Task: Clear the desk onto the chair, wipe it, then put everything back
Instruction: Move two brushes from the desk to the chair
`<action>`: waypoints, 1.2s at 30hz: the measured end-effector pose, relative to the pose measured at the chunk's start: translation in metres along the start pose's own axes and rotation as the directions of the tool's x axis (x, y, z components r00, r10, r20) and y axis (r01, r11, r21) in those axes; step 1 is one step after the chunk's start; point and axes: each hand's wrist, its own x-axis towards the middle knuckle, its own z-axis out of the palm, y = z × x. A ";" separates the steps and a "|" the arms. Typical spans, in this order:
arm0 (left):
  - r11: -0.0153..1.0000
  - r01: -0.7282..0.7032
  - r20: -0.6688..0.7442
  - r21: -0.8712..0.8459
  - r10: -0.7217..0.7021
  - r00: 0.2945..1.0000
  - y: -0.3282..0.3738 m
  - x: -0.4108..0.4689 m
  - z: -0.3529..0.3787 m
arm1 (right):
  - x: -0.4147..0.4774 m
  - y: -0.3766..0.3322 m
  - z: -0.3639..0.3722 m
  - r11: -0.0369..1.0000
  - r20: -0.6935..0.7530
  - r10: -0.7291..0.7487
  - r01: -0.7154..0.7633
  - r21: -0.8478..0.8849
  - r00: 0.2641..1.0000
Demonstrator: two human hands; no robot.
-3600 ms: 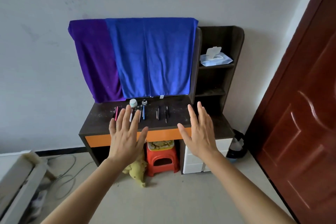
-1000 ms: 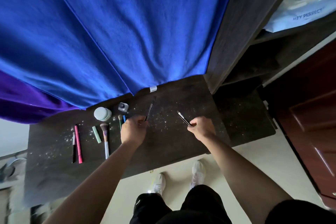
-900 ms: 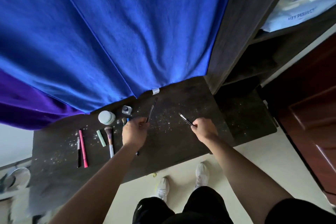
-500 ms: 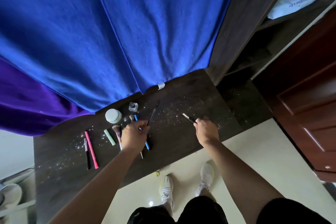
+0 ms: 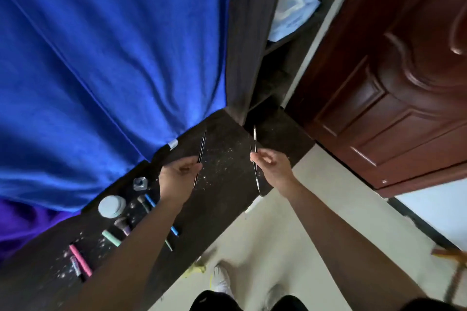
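The dark desk (image 5: 222, 184) is speckled with pale crumbs. My left hand (image 5: 179, 174) pinches a thin black brush (image 5: 201, 149) lifted above the desktop. My right hand (image 5: 271, 168) pinches another thin black brush (image 5: 254, 144), also lifted. Left on the desk lie a round pale jar (image 5: 111, 206), a small glass bottle (image 5: 140, 182), a blue-handled brush (image 5: 151, 202), a fluffy makeup brush (image 5: 122, 224), a mint stick (image 5: 111, 238) and a pink pen (image 5: 80, 260). My left forearm hides part of these.
A blue towel (image 5: 106, 53) and a purple towel (image 5: 17, 225) hang behind the desk. A side shelf holds a wipes pack (image 5: 290, 15). A red-brown door (image 5: 394, 83) stands at right. Pale floor (image 5: 278, 230) and my shoes (image 5: 222, 283) lie below.
Both hands have lifted their thin brushes off the desk and raised them. The view has swung to the right, bringing the door in.
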 end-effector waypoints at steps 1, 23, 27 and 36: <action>0.999 -0.024 0.032 -0.047 0.026 0.999 0.014 0.000 0.012 | -0.005 -0.007 -0.017 0.993 -0.042 0.009 -0.004 0.117 0.999; 0.908 -0.162 0.752 -0.387 0.412 0.514 0.163 -0.381 0.338 | -0.386 0.170 -0.388 0.913 -0.748 0.144 0.204 0.353 0.648; 0.903 -0.182 0.808 -0.390 0.430 0.402 0.153 -0.498 0.386 | -0.489 0.232 -0.450 0.915 -0.823 0.173 0.221 0.338 0.542; 0.892 -0.291 0.872 -0.345 0.419 0.252 0.142 -0.666 0.487 | -0.614 0.331 -0.560 0.890 -0.894 0.271 0.262 0.374 0.357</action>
